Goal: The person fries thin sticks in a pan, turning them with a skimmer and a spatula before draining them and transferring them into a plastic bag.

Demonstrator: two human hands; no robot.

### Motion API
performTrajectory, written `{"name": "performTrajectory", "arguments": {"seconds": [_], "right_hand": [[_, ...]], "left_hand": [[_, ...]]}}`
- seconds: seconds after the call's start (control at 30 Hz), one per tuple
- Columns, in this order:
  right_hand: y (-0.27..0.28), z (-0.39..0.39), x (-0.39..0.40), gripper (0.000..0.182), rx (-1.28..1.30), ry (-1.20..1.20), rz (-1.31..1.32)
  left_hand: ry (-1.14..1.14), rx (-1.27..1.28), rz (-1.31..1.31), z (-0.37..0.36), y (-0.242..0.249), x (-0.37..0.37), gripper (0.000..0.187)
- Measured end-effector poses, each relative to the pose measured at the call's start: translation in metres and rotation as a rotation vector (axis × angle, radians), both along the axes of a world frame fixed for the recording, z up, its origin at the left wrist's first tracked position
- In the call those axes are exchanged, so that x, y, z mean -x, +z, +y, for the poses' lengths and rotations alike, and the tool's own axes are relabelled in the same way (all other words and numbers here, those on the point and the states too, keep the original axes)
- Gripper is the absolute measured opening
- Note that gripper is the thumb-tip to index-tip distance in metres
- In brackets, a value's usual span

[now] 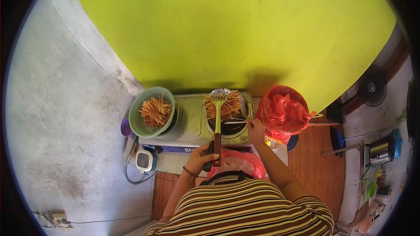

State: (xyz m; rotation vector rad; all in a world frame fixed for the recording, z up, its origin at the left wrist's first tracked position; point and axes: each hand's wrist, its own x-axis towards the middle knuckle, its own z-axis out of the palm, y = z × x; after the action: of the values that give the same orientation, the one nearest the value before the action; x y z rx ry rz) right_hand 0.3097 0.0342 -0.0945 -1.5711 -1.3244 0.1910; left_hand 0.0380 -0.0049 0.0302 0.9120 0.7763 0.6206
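A bright yellow-green wall [236, 35] fills the back, a grey wall [74, 91] runs down the left, and there's the stove [189, 122] right in the middle! On its left side sits a pale green bowl [137, 105] heaped with thin golden-brown strips [155, 112]. Over to the right side, a dark pan [237, 128], with more brown strips [235, 100] bunched around the head of a yellow-green skimmer [218, 118]; whether they rest on it or lie in the pan, one cannot tell. Here's the left hand [199, 157], fingers wrapped around the skimmer's brown grip and a black handle [208, 164] alongside. And the right hand [257, 131]: fingers pinched narrow on thin pale sticks [235, 122] reaching across the pan, just below the strips. Close by on the right, a container lined with red plastic [284, 109]!
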Motion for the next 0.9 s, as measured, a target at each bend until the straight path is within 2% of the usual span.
{"name": "performTrajectory", "arguments": {"seconds": [0.13, 0.23, 0.33, 0.43, 0.5, 0.57, 0.67, 0.77, 0.9], "right_hand": [[-0.025, 0.035, 0.015, 0.016, 0.074, -0.067, 0.155], [-0.024, 0.041, 0.015, 0.021, 0.419, -0.060, 0.017], [-0.044, 0.025, 0.007, 0.019, 0.319, -0.141, 0.043], [-0.048, -0.016, 0.004, 0.018, 0.341, -0.006, 0.214], [-0.028, -0.045, 0.018, 0.021, 0.533, 0.266, 0.712], [0.046, -0.064, 0.043, 0.025, 0.690, 0.359, 1.026], [0.089, -0.076, 0.063, 0.028, 0.782, 0.415, 1.163], [0.060, -0.074, 0.068, 0.031, 0.730, 0.446, 1.020], [0.061, -0.072, 0.061, 0.030, 0.786, 0.472, 1.005]], "left_hand": [[0.010, 0.022, 0.001, 0.001, 0.003, -0.005, 0.047], [0.006, 0.030, 0.020, 0.001, 0.012, -0.008, 0.044], [0.005, 0.024, 0.026, 0.002, 0.011, -0.009, 0.044], [0.006, 0.025, 0.024, 0.000, -0.002, -0.009, 0.052], [0.002, 0.039, 0.021, -0.001, -0.007, -0.015, 0.055], [-0.005, 0.058, 0.018, -0.005, -0.007, -0.022, 0.055], [0.048, 0.027, -0.012, -0.011, -0.026, -0.034, 0.051], [0.003, 0.070, -0.065, -0.014, -0.035, -0.039, 0.048], [0.003, 0.010, -0.055, -0.019, -0.048, -0.040, 0.044]]}}
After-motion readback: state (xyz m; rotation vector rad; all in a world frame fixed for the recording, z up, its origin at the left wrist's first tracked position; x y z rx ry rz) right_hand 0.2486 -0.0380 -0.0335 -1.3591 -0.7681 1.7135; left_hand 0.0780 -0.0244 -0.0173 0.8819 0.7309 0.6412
